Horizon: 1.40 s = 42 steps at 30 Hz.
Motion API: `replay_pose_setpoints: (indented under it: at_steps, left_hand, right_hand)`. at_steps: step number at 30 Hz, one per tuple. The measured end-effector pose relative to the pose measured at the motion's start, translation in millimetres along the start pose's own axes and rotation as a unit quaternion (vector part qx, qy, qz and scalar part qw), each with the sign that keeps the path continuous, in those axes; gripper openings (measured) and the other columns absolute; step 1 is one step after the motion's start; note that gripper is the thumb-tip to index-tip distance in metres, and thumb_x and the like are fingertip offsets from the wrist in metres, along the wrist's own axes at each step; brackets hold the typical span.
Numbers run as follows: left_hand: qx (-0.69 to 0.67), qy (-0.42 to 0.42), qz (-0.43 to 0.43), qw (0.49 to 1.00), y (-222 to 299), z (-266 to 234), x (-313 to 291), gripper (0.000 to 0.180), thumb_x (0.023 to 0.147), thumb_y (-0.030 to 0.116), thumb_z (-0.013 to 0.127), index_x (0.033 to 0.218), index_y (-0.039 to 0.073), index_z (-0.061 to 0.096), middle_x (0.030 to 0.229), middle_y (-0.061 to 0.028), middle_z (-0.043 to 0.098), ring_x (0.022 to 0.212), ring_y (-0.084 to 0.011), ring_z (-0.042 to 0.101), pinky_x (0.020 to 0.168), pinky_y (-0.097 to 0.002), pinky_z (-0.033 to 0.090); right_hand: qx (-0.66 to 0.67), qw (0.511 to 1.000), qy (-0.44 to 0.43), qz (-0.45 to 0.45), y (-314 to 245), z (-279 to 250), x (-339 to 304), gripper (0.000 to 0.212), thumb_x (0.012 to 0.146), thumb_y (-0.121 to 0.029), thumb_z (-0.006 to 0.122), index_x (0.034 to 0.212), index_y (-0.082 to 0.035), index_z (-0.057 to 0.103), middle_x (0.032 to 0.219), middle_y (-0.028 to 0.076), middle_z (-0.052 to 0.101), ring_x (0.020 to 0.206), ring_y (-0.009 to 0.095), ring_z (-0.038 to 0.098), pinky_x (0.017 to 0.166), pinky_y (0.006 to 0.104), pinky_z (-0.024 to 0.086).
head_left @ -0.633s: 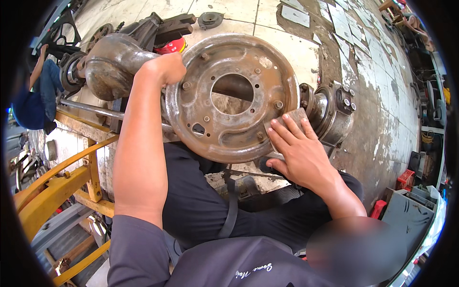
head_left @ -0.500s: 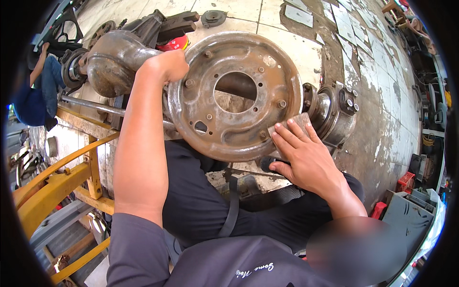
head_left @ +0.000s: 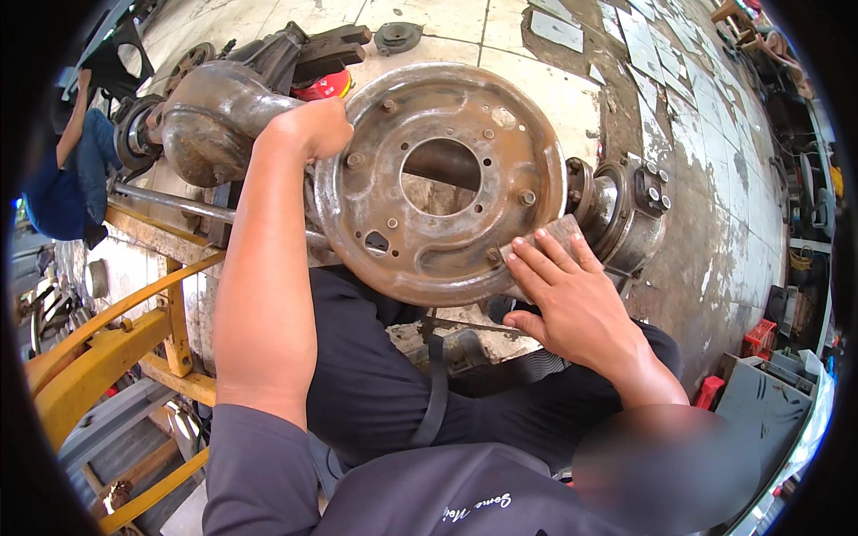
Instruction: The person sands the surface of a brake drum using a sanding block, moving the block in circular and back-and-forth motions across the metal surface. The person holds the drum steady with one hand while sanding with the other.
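The round brown metal plate sits tilted above the person's lap, in front of the axle housing. The left hand has its grip curled closed over the upper-left rim, probably to steady it. The right hand has its grip spread, fingers flat on a brownish pad against the lower-right rim (likely for even pressure). Beyond lies a tiled floor, broken in places; a yellow frame stands left.
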<state>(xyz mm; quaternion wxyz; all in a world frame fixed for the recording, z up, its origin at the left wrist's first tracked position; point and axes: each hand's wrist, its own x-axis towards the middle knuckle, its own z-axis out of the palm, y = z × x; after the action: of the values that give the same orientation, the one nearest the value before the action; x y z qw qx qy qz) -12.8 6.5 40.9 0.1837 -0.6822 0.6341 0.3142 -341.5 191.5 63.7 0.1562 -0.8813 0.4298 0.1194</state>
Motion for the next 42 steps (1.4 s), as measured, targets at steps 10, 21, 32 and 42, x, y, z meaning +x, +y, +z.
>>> replay_pose_setpoints:
  at_steps: [10,21,32,42]
  left_hand:
    - [0.027,0.009,0.009,1.000,-1.9,0.7,4.2,0.045,0.102,0.023,0.054,0.138,-0.004,0.051,0.135,-0.0265,0.061,0.128,-0.0390,0.057,0.108,-0.0448,0.044]
    - [0.072,-0.012,0.014,0.997,2.1,-3.4,5.9,0.046,0.101,0.023,0.055,0.138,-0.004,0.051,0.133,-0.0276,0.062,0.126,-0.0410,0.058,0.106,-0.0448,0.046]
    - [0.092,0.008,0.052,0.994,-7.3,5.3,18.0,0.045,0.100,0.022,0.055,0.136,-0.005,0.052,0.133,-0.0285,0.062,0.126,-0.0409,0.058,0.107,-0.0450,0.045]
    - [0.004,0.026,0.034,0.999,-6.6,5.4,5.8,0.045,0.100,0.021,0.056,0.137,-0.005,0.052,0.134,-0.0285,0.061,0.128,-0.0406,0.057,0.107,-0.0444,0.045]
  right_hand:
    - [-0.007,1.000,0.016,0.026,2.8,12.8,-1.2,0.079,0.093,-0.052,0.062,0.154,-0.006,0.041,0.161,0.011,0.040,0.151,0.031,0.032,0.123,0.0526,0.023]
    - [-0.023,0.997,0.054,0.053,4.7,13.4,9.4,0.077,0.095,-0.052,0.060,0.152,-0.003,0.044,0.159,0.013,0.041,0.150,0.033,0.033,0.122,0.0512,0.027]
    - [-0.026,0.996,0.062,0.063,7.7,17.4,10.5,0.075,0.095,-0.049,0.060,0.151,-0.001,0.044,0.160,0.015,0.040,0.150,0.035,0.032,0.122,0.0513,0.027]
    - [-0.022,0.995,0.068,0.070,4.9,16.0,12.0,0.075,0.096,-0.052,0.057,0.149,-0.001,0.047,0.159,0.014,0.041,0.150,0.036,0.033,0.121,0.0508,0.027]
